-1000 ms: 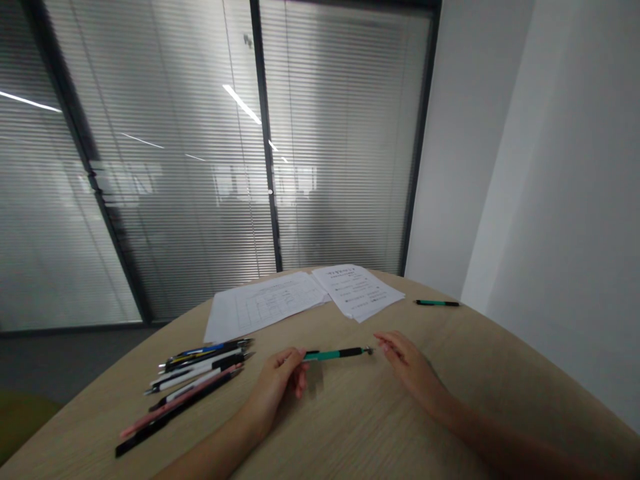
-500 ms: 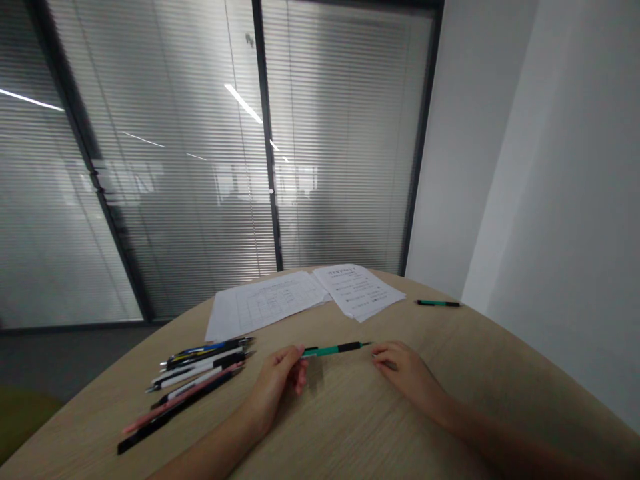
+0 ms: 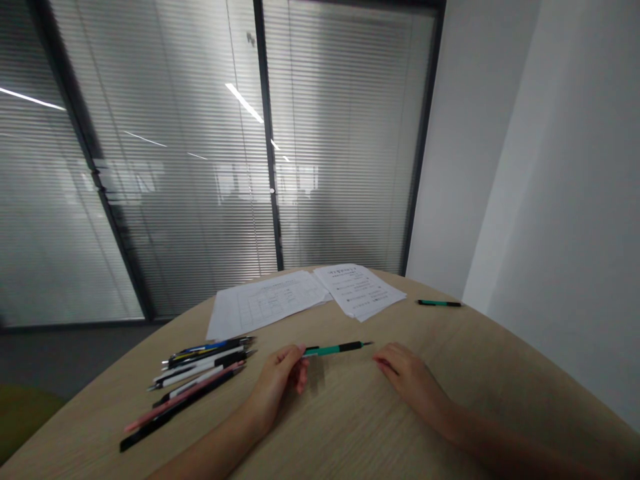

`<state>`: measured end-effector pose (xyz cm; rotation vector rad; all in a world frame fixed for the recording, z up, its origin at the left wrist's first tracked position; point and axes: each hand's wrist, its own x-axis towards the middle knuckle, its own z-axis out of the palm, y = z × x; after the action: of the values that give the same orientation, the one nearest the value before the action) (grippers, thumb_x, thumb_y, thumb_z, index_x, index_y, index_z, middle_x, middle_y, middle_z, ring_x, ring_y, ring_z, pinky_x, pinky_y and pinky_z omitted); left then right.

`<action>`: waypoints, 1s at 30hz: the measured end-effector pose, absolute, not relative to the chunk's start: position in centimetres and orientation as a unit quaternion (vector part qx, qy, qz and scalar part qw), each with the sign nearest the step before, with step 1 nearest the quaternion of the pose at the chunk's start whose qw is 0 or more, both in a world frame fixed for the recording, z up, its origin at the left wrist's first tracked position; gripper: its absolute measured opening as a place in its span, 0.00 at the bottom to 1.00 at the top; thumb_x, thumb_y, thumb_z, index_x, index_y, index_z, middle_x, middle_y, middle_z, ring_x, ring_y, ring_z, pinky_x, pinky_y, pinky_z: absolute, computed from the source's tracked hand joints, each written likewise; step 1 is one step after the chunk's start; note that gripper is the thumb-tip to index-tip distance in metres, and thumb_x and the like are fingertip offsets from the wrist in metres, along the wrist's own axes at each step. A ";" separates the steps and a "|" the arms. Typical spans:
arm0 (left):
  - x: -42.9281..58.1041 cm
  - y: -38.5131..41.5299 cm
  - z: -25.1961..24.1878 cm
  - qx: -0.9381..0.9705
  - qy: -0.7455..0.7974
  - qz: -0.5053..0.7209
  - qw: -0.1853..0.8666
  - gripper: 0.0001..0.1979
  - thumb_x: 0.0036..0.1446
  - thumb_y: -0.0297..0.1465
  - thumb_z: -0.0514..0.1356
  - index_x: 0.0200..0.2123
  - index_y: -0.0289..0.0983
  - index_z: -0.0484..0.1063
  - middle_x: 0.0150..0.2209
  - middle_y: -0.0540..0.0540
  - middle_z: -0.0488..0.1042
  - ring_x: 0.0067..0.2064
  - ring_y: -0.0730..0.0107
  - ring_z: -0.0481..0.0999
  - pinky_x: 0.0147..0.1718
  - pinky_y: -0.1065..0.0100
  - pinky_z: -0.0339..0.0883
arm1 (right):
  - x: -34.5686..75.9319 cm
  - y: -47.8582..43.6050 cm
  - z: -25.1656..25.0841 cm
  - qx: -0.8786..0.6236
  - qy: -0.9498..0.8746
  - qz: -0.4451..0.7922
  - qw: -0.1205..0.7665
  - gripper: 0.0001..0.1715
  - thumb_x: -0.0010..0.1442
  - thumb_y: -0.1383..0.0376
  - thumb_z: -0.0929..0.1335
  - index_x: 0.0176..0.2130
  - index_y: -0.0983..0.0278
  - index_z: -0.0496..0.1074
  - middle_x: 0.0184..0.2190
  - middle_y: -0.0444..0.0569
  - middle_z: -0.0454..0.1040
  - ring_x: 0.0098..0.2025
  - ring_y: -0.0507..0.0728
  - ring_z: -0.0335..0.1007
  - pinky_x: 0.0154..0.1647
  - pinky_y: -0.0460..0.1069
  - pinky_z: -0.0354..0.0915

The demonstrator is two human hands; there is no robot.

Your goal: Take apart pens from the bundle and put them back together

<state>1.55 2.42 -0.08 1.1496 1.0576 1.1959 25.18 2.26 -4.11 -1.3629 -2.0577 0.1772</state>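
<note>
My left hand [image 3: 283, 373] is closed round the rear end of a green pen [image 3: 329, 350]. The pen has a black grip and lies nearly level just above the table, its thin tip directed right. Close to that tip, a small gap away, my right hand [image 3: 405, 373] has its thumb and fingers pressed together. Whether something small sits between them is hidden. Left of my left hand lies a loose row of several pens [image 3: 200, 373] in black, white, pink and blue.
Printed papers lie at the far side of the round wooden table [image 3: 340, 420]: a wide sheet [image 3: 270, 303] on the left, a smaller sheet [image 3: 360, 293] on the right. Another green pen [image 3: 439, 303] rests near the right edge. Behind stand glass panels with blinds [image 3: 340, 147].
My right hand's fingers have closed more tightly together and lie slightly lower beside the pen tip. The left hand and its pen have hardly moved.
</note>
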 end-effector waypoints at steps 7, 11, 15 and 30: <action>1.5 2.7 -0.3 0.483 0.451 0.503 0.558 0.16 0.45 0.40 0.58 0.18 0.34 0.65 0.11 0.53 0.64 0.13 0.79 0.60 0.15 0.75 0.50 | 25.4 2.5 -4.5 -0.469 -0.803 0.102 0.352 0.20 0.55 0.75 0.57 0.41 0.61 0.71 0.40 0.49 0.72 0.44 0.55 0.65 0.48 0.52 0.60; 1.5 2.7 -0.3 0.483 0.451 0.502 0.558 0.16 0.45 0.41 0.58 0.18 0.33 0.66 0.11 0.53 0.64 0.13 0.79 0.60 0.15 0.75 0.51 | 25.3 2.4 -4.1 -0.489 -0.785 0.115 0.361 0.16 0.56 0.71 0.58 0.36 0.63 0.72 0.36 0.49 0.73 0.41 0.56 0.67 0.45 0.52 0.62; 1.4 2.8 -0.4 0.485 0.446 0.501 0.561 0.16 0.45 0.41 0.58 0.18 0.33 0.66 0.11 0.53 0.64 0.13 0.79 0.60 0.15 0.75 0.50 | 25.1 2.3 -3.5 -0.511 -0.759 0.135 0.381 0.13 0.57 0.70 0.59 0.35 0.62 0.70 0.34 0.49 0.73 0.37 0.55 0.68 0.41 0.50 0.63; 1.5 2.6 -0.2 0.479 0.451 0.505 0.558 0.16 0.44 0.41 0.59 0.18 0.33 0.66 0.11 0.53 0.64 0.13 0.80 0.60 0.15 0.75 0.50 | 24.9 2.1 -3.6 -0.494 -0.777 0.133 0.367 0.16 0.51 0.73 0.60 0.38 0.61 0.69 0.37 0.47 0.72 0.39 0.55 0.68 0.43 0.51 0.63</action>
<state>1.54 2.55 -0.16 1.1308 1.0636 1.1918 24.87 2.09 -3.64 -1.2692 -1.9966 0.3418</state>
